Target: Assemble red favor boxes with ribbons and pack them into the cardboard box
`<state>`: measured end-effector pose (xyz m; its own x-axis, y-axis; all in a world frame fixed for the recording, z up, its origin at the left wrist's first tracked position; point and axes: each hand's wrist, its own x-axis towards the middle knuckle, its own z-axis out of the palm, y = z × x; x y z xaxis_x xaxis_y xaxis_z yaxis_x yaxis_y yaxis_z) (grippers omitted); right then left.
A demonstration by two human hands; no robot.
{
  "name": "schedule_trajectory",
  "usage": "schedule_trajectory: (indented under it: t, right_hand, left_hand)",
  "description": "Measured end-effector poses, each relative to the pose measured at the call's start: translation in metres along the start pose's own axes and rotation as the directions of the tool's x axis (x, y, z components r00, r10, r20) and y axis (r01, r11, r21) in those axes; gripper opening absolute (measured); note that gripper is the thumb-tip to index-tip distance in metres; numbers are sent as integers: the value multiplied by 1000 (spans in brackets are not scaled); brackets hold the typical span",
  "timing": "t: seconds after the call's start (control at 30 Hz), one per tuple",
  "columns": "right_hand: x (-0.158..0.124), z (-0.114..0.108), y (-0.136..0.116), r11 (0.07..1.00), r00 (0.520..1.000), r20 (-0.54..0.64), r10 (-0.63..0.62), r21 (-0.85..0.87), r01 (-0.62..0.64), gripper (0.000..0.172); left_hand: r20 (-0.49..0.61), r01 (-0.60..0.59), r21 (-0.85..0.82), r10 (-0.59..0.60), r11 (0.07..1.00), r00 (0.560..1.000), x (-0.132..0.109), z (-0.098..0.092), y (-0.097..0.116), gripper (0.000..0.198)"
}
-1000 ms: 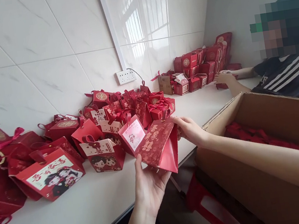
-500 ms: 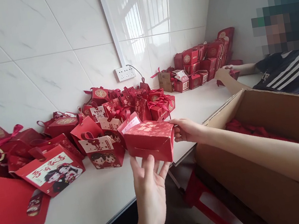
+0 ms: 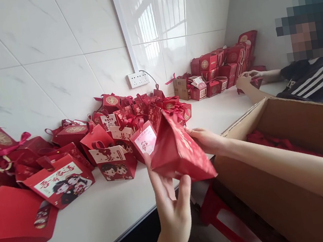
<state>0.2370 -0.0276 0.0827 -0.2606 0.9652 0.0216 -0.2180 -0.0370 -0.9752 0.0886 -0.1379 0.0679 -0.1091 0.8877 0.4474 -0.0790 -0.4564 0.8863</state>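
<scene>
A red gift box with pale printing on one face is tilted in the air over the table's front edge. My left hand grips it from below, thumb in front and fingers at its left side. Behind its upper right side is my right hand, closed at the box, its fingertips partly hidden. Just behind the held box stands a box with a pink-white label. To the left are a box with a cartoon couple and a wider white-labelled box.
Many red boxes line the white table along the tiled wall, with a stack at the far end. A cardboard carton holding red items stands at right, above a red stool. A co-worker's hands hold a red box.
The held box has turned from lying level to a steep tilt, its printed face now toward the right. My left hand has shifted slightly right with it.
</scene>
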Motion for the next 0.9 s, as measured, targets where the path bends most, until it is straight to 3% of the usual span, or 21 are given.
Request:
schedule_trajectory:
  t: [0.07,0.13,0.23,0.47,0.7,0.8,0.9]
  right_hand:
    - [2,-2,3,992,999,8,34,125,-35,26]
    - [4,-4,4,982,1000,22,-10,186,5,21]
    - [3,-5,2,978,998,31,-59,201,52,14]
    - [4,-4,0,978,998,-47,-32,203,41,5]
    - [2,0,-1,976,979,-64,192,119,-183,12]
    - [1,0,-2,977,981,-49,187,116,-181,14]
    - [4,-5,4,978,985,37,170,120,-173,12]
  left_hand:
    - [7,-26,9,26,1000,1000,-3,1,-4,90]
    - [-4,-51,41,51,998,999,-4,1,-7,98]
    - [-10,-71,125,73,990,997,-3,1,-11,92]
    - [47,-153,203,147,967,988,1,-4,-14,95]
    - [13,-168,301,172,939,985,4,-2,-5,97]
    - [6,-178,327,186,928,983,5,-2,-4,97]
    - [-8,-200,310,213,929,977,7,-2,-5,96]
